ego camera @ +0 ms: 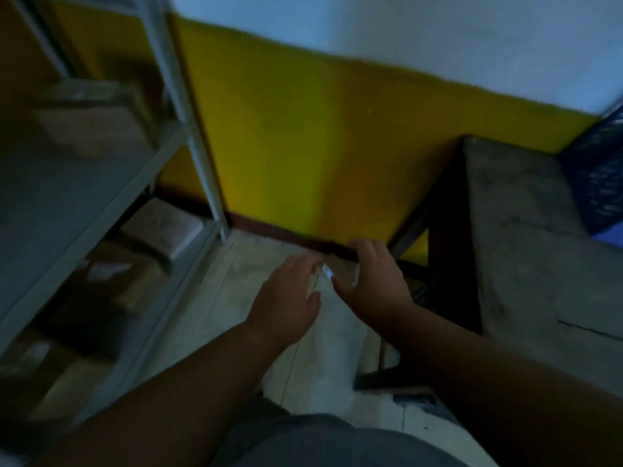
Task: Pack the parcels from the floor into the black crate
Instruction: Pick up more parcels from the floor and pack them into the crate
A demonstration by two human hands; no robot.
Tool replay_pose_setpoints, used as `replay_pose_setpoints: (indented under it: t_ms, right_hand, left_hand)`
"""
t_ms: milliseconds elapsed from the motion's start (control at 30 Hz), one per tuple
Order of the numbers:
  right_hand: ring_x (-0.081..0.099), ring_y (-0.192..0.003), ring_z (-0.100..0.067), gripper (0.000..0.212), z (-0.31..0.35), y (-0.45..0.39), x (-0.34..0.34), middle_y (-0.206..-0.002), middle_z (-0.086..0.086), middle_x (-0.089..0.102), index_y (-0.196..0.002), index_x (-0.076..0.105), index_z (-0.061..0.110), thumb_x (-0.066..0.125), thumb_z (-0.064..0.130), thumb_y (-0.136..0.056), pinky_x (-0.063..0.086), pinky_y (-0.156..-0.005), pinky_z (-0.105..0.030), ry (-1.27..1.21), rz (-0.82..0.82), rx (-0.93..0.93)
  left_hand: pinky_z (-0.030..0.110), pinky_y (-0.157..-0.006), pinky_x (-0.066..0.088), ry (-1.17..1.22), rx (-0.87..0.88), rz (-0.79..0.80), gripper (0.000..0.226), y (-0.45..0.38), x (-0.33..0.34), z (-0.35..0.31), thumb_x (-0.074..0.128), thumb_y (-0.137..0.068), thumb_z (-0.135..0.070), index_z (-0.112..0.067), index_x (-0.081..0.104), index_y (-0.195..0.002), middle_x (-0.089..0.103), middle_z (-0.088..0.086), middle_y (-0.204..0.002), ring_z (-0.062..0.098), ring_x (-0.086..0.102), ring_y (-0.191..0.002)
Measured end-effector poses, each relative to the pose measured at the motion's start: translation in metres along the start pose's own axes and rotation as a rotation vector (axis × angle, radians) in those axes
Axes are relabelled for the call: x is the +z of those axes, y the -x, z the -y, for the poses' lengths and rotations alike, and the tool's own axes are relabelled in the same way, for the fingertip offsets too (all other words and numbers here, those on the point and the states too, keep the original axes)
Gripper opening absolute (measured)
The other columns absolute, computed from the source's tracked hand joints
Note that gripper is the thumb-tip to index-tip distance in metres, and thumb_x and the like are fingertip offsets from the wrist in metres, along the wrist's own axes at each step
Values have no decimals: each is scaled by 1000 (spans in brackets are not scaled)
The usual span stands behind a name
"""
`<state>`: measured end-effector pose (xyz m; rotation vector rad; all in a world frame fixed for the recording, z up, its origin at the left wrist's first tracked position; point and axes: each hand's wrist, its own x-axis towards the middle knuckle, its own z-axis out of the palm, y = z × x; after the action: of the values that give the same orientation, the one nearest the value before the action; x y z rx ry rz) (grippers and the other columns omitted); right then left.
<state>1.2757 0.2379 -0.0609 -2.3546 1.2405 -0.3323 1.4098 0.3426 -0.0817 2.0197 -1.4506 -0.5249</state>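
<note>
Left hand: spread open, reaching to flank the small brown cardboard parcel on the floor.
Right hand: open, cupping its far side, probably to lift.

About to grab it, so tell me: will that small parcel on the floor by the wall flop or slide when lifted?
The small parcel looks flat and boxy, so probably stiff. Both hands bracket it, suggesting it's light. The pale patch may be slick tape; blur hides more.

A pale tiled floor carries a small brown parcel against the wall's dark skirting. Left, a grey metal shelf stands on it, with blurred boxes on its bottom level.
</note>
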Motion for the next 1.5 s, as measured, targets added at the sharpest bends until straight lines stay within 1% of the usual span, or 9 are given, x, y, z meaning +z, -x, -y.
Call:
replay_pose_setpoints:
  t_ms: [200, 333, 700, 900, 1100, 1167, 1233, 1333, 1500]
  right_hand:
    - [53, -116, -27, 63, -6, -104, 0, -135, -5, 48, -139, 45, 21, 70, 39, -84, 47, -95, -46, 64, -32, 165]
    - [53, -113, -26, 58, -32, -148, 31, -127, -5, 51, -132, 50, 19, 70, 43, -83, 47, -90, -38, 77, -8, 213]
    - [48, -123, -27, 68, -272, -272, 329, -137, -8, 47, -139, 46, 14, 76, 38, -82, 45, -99, -39, 62, 200, 376]
    - [50, -122, -22, 73, -384, -271, 491, -141, -7, 41, -139, 43, 16, 78, 41, -80, 53, -94, -37, 40, 299, 408]
    - [2, -151, -39, 99, -467, -308, 571, -165, -17, 5, -155, 16, 22, 71, 56, -81, 20, -118, -53, 353, 400, 413]
    - [13, -148, -42, 103, -480, -322, 583, -162, -20, 11, -157, 8, 23, 73, 51, -82, 24, -116, -52, 404, 425, 434]
    - [41, -131, -40, 96, -484, -335, 588, -147, -19, 37, -154, 17, 22, 76, 41, -81, 39, -103, -48, 439, 385, 442]
    - [52, -114, -35, 84, -469, -340, 575, -129, -14, 49, -147, 30, 20, 76, 38, -79, 49, -89, -44, 383, 354, 480]
    - [69, -97, -22, 47, -370, -293, 500, -109, 2, 61, -117, 39, 24, 72, 21, -85, 63, -66, -35, -467, 200, 694]
  left_hand:
    - [27, -76, 37, -60, 158, 122, 48, -141, -20, 27, 64, -87, -14, -21, 51, -133, 55, 2, -120, 20, 55, -102]
    - [25, -76, 35, -3, 105, 148, 45, -204, 5, 53, 65, -88, -12, -17, 54, -131, 56, 3, -118, 20, 56, -102]
    - [33, -96, 48, 148, -206, 315, 58, -308, 302, 261, 65, -91, -15, -16, 42, -144, 50, 4, -139, 18, 57, -117]
    - [28, -90, 51, 230, -376, 421, 53, -310, 452, 365, 62, -94, -23, -28, 39, -142, 53, -7, -139, 7, 60, -110]
    - [12, -75, 43, 210, -428, 477, 53, -285, 517, 416, 62, -93, -26, -38, 37, -138, 50, -12, -135, -2, 57, -102]
    - [11, -73, 42, 211, -432, 462, 52, -289, 524, 423, 63, -93, -25, -38, 38, -137, 51, -13, -133, -2, 58, -99]
    - [13, -75, 43, 194, -436, 452, 51, -297, 526, 428, 63, -93, -25, -35, 40, -137, 52, -11, -132, 1, 59, -99]
    - [11, -69, 39, 160, -470, 448, 52, -305, 512, 428, 63, -93, -23, -32, 41, -138, 53, -9, -132, 3, 59, -102]
    - [23, -65, 45, 255, -849, 285, 46, -300, 425, 396, 61, -95, -31, -24, 46, -138, 58, 0, -132, 10, 55, -98]
